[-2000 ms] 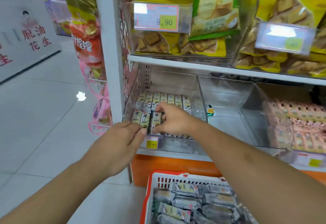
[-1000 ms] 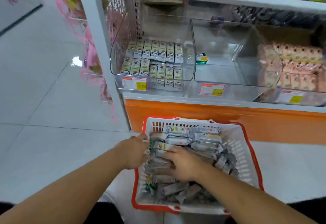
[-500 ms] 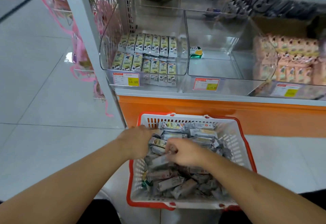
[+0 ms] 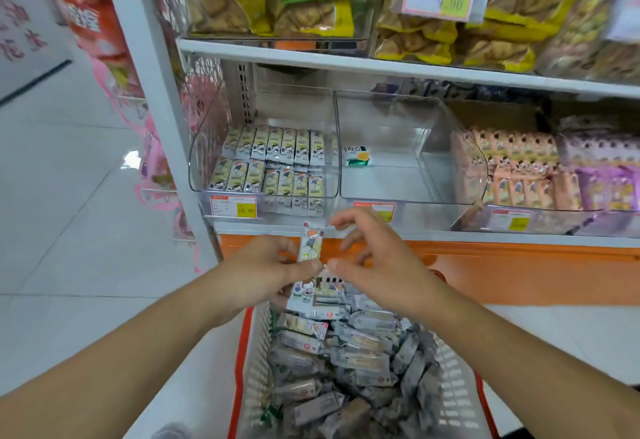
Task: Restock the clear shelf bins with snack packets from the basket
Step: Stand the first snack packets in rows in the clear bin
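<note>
Snack packets [image 4: 341, 362] fill the red-rimmed basket [image 4: 242, 352] at lower centre of the frame; two neat rows of the same packets already stand in the left clear bin [image 4: 207, 148] at mid-frame, front row just behind the price label [image 4: 233, 206]. Step in hand, as judged: transfer from basket to bin, mid-carry. Left hand [image 4: 263, 269] holds an upright packet [image 4: 311, 241] just above the basket's far edge and below the bin's front lip; grip is a pinch, thumb on the near face and fingers curled behind the lower half, with the top half standing free above the fingers. More packets [image 4: 304, 291] show under the same hand; whether it holds them or they lie in the basket cannot be told. Right hand [image 4: 374, 258] sits just right of the packet with fingers spread and loosely bent, thumb tip almost meeting the left thumb; it holds nothing visible, and contact with the packet cannot be confirmed. Next move, as judged: lift the packet up and forward over the front lip, then stand it beside the front row, print facing out, matching the existing alignment. Neighbouring clear bin [image 4: 398, 175] to the right holds only one small green-and-yellow packet [image 4: 356, 154] near its left wall. Pink packets [image 4: 512, 168] fill the bin further right.
</note>
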Motion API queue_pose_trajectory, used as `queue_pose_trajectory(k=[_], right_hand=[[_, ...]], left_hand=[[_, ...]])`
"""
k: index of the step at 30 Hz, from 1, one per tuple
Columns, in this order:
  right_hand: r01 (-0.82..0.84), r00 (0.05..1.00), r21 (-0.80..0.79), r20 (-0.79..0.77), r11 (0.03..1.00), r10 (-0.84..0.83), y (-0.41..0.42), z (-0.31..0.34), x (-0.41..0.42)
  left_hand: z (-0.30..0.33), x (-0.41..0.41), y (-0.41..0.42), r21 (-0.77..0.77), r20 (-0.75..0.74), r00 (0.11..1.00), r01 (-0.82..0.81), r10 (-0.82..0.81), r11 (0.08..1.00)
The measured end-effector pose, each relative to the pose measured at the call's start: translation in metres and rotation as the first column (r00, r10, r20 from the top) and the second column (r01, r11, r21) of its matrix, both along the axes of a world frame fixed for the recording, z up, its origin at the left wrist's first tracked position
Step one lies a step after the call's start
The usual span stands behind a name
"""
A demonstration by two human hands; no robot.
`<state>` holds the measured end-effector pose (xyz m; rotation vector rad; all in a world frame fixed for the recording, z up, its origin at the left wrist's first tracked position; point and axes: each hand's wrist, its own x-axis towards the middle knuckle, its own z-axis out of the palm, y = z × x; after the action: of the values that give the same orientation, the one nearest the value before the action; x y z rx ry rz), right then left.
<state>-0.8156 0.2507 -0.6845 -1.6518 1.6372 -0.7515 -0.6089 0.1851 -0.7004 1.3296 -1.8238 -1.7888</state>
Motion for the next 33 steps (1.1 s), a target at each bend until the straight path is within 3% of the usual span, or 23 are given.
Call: queue_pose_trajectory(k=[3, 10, 13, 15, 17, 22, 27, 33], right_hand=[[-0.171, 0.976, -0.065, -0.146, 0.983, 0.16, 0.005, 0.005, 0.011], [-0.114, 0.979, -0.112, -0.179, 0.987, 0.093, -0.009, 0.012, 0.03], [-0.073, 0.985, -0.121, -0.166, 0.99, 0.052, -0.025, 0.028, 0.028], [-0.033, 0.986, -0.179, -0.165, 0.983, 0.003, -0.048, 0.039, 0.027], [0.008, 0.984, -0.231, -0.173, 0.973, -0.049, -0.08, 0.045, 0.028], [-0.031, 0.946, -0.075, -0.325, 0.997, 0.005, -0.163, 0.036, 0.04], [-0.086, 0.909, 0.141, -0.395, 0.986, 0.136, -0.209, 0.005, 0.052], [-0.103, 0.915, 0.084, -0.384, 0.991, 0.128, -0.215, -0.012, 0.057]], left_hand=[[0.013, 0.003, -0.001, 0.043, -0.054, 0.996, -0.073, 0.075, 0.996], [0.026, 0.004, -0.006, -0.012, -0.003, 0.996, -0.091, 0.091, 0.996], [0.041, 0.012, -0.024, -0.259, 0.118, 0.985, -0.091, 0.125, 0.962], [0.046, 0.026, -0.043, -0.559, 0.216, 0.952, -0.061, 0.216, 0.827], [0.045, 0.044, -0.063, -0.729, 0.301, 0.924, 0.063, 0.236, 0.682], [0.025, 0.071, -0.087, -0.691, 0.54, 0.825, 0.32, 0.168, 0.649], [0.019, 0.07, -0.092, -0.693, 0.578, 0.793, 0.351, 0.194, 0.63], [0.017, 0.068, -0.093, -0.661, 0.609, 0.773, 0.369, 0.18, 0.654]])
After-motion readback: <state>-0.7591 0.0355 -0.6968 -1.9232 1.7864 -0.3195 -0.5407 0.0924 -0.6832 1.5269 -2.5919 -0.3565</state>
